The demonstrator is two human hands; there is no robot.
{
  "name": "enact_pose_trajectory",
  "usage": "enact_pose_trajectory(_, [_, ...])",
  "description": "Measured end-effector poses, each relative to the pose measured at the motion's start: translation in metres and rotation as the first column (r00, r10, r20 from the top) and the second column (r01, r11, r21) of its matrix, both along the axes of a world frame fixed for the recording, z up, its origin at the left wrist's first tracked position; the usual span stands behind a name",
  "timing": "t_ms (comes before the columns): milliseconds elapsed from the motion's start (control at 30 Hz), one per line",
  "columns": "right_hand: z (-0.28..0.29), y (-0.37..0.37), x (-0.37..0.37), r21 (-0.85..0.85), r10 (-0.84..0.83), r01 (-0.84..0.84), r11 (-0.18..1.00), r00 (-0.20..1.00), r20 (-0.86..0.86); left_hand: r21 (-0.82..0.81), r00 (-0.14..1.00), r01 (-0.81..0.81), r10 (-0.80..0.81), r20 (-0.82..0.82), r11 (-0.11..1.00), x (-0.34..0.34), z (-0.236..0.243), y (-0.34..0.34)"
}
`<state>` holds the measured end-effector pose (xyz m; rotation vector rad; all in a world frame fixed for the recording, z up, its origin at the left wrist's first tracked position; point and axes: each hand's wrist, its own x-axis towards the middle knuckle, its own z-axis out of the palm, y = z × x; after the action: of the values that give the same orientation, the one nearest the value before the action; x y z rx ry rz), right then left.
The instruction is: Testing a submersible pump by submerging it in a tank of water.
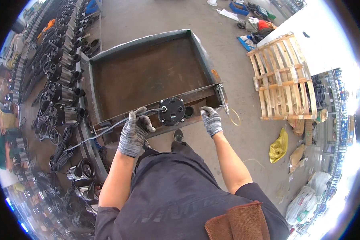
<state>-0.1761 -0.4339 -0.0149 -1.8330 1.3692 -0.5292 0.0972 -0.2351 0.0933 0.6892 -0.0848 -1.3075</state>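
Note:
A round black pump top (171, 112) with bolts round its edge sits at the near side of a metal trough, in front of me. From it a grey cable (116, 125) runs left across the near rail toward the floor. My left hand (134, 132), in a grey knitted glove, is just left of the pump beside the cable, thumb and fingers apart. On the pump's other side my right hand (211, 121), gloved alike, hovers near the rail's right end with its fingers curled in. What those fingers hold, if anything, is hidden.
The wide trough (148, 72) has a rusty brown bottom. A metal fitting with a yellowish hose (237, 118) hangs at its right corner. Many steel pumps (64, 94) with black cables line the left. Wooden pallets (282, 80) and a yellow sack (279, 146) lie to the right.

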Motion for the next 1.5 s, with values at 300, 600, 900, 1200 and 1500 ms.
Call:
enact_pose_trajectory(300, [-0.021,-0.002,0.039,0.097,0.090,-0.085,0.992,0.995,-0.047,0.060,0.998,-0.024,0.020,0.059,0.998,-0.002,0.000,-0.001])
enact_pose_trajectory(600, [-0.007,-0.006,0.047,0.124,0.134,-0.117,0.985,0.980,-0.145,0.117,0.991,-0.055,0.040,0.126,0.992,-0.002,0.002,0.002])
enact_pose_trajectory(900, [0.080,0.017,0.084,0.008,0.386,-0.390,0.921,0.908,-0.165,0.282,0.823,-0.531,0.406,0.397,0.799,0.064,0.000,0.087])
enact_pose_trajectory(1200, [0.115,0.064,0.148,-0.079,0.508,-0.558,0.826,0.798,-0.324,0.411,0.719,-0.645,0.331,0.611,0.644,0.079,-0.036,0.119])
enact_pose_trajectory(1500, [0.024,-0.004,0.085,0.482,0.205,-0.162,0.861,0.978,-0.036,0.192,0.837,-0.240,0.102,0.537,0.952,0.023,0.050,0.048])
